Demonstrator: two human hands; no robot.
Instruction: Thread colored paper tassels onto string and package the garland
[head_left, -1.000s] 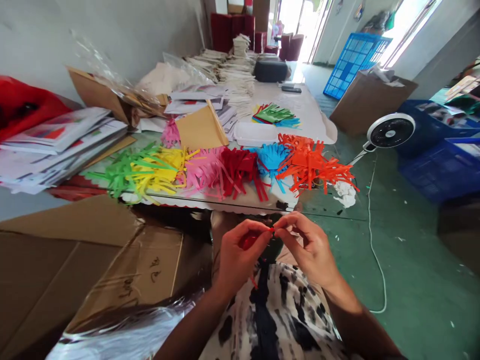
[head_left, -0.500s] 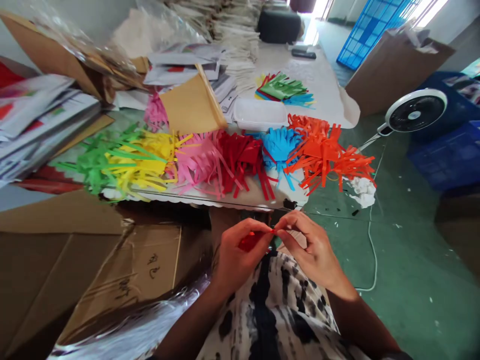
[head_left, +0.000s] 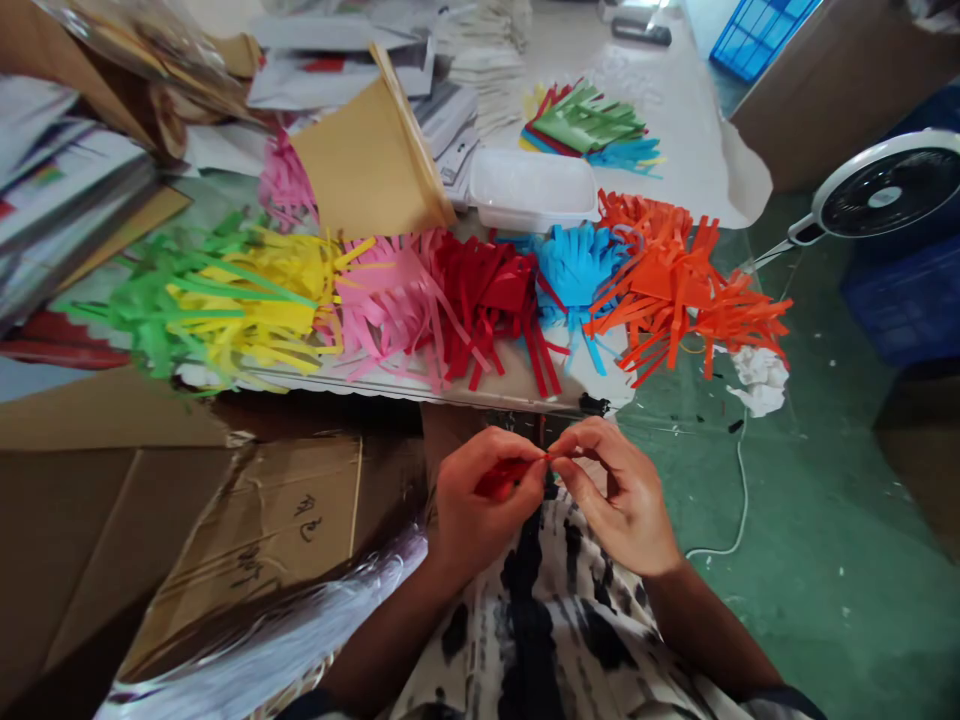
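In front of my body, below the table edge, my left hand (head_left: 487,490) is closed around a small red piece (head_left: 506,477) that looks like paper. Most of it is hidden by the fingers. My right hand (head_left: 619,495) pinches its tip, thumb against forefinger, where both hands' fingertips meet. Beyond them, bundles of fringed paper lie in a row: green (head_left: 154,300), yellow (head_left: 262,305), pink (head_left: 390,290), dark red (head_left: 487,280), blue (head_left: 577,265) and orange (head_left: 667,285).
Behind the row are a brown paper folder (head_left: 371,150), a white plastic tub (head_left: 532,187) and a multicoloured fringe pile (head_left: 589,125). A white fan (head_left: 885,195) stands to the right. Below left is an open cardboard box (head_left: 277,530). White crumpled paper (head_left: 759,380) is at the table's right corner.
The view has tipped down and come nearer the table, so its things sit higher and look larger. Both hands keep their pinch on the red piece, with hardly any movement.
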